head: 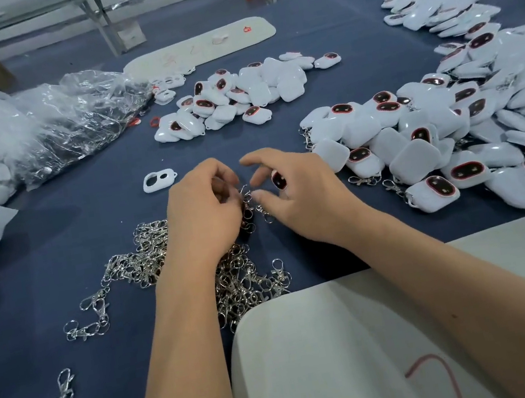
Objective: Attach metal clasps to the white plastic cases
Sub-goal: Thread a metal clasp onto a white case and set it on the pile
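Observation:
My left hand (202, 209) and my right hand (294, 190) meet above the blue cloth at the table's centre. The left hand's curled fingers pinch a metal clasp (245, 194) that hangs between both hands. In my right hand, a white plastic case (279, 179) with a dark red-rimmed window is tucked under the curled fingers, while its thumb and forefinger reach toward the clasp. A heap of loose silver clasps (147, 263) lies under my left forearm. Cases with clasps hanging from them are piled at the right (452, 139).
A second pile of white cases (246, 92) lies at centre back and a third (438, 9) at far right back. Crumpled clear plastic bags (44, 127) fill the left. A single white frame piece (160, 180) lies left of my hands. A pale board (349, 351) overlaps the near edge.

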Available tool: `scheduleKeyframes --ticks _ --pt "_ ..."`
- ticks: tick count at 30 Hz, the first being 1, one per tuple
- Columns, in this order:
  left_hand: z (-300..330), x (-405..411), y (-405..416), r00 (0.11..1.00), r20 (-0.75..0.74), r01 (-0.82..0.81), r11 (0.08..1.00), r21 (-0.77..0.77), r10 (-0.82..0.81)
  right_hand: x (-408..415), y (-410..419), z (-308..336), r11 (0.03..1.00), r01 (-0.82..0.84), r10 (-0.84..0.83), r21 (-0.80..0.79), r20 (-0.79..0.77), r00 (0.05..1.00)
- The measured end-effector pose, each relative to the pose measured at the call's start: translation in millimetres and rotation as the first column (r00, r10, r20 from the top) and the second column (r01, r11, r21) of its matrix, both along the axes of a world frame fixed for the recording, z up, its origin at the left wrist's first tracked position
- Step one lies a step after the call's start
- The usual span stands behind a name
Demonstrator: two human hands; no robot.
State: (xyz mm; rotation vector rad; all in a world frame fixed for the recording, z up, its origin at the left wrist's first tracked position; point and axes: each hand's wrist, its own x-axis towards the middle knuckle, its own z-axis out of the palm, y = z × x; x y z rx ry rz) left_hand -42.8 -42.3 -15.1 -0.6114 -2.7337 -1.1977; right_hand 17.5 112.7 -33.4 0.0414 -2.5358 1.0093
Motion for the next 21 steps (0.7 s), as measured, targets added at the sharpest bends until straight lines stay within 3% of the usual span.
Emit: scheduleKeyframes --ticks 10,16,21 --pt "8.2 5.1 9.6 0.991 0.057 0.104 0.967 0.232 -0.120 1.5 8.5 5.0 0.918 0.019 -0.010 -0.397 0.024 1.000" --pt "5.1 2.6 8.4 0.986 0.136 0.048 0.950 0.309 -0.094 1.7 9.3 5.7 0.895 0.038 -0.035 -0.443 0.015 0.999" --pt "2.3 1.5 8.5 0.987 0.142 0.029 0.962 0.271 -0.069 -0.1 10.0 4.5 0.869 0.082 -0.085 -0.488 0.015 0.996"
